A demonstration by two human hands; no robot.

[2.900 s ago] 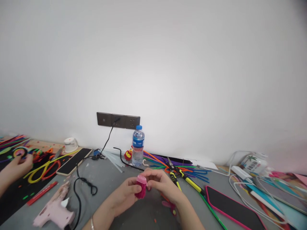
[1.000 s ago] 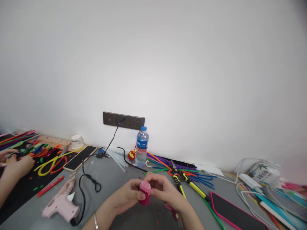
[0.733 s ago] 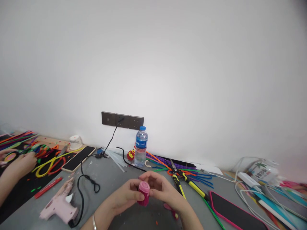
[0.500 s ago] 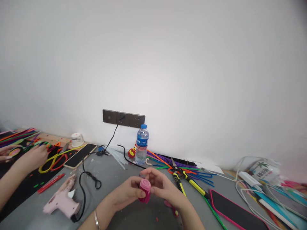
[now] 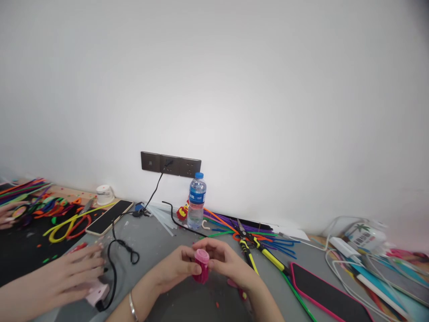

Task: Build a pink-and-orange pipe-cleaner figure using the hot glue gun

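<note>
Between my two hands is a small upright pink cylindrical piece (image 5: 201, 266), paler at its round top and darker below. My left hand (image 5: 179, 269) is closed on its left side, with the thumb pressed against it. The fingers of my right hand (image 5: 224, 259) curl round the back and right side, some of them hidden behind the piece. Beneath my right wrist lies a small pink and yellow item (image 5: 243, 294), partly covered. Just beyond the hands stands a water bottle (image 5: 197, 201) with a blue cap, a red and yellow figure (image 5: 182, 212) beside it.
At left a co-worker's hand (image 5: 75, 273) covers most of a pink glue gun (image 5: 98, 293) with a black cord. A phone (image 5: 109, 218) lies behind it. On the right are pliers-like cutters (image 5: 266, 254), pipe cleaners (image 5: 281, 245), a pink-edged phone (image 5: 328, 293) and white cables (image 5: 335, 273).
The co-worker's near hand has come from the coloured pieces at far left down onto the glue gun. My hands keep hold of the pink piece, barely moving. The view has shifted slightly.
</note>
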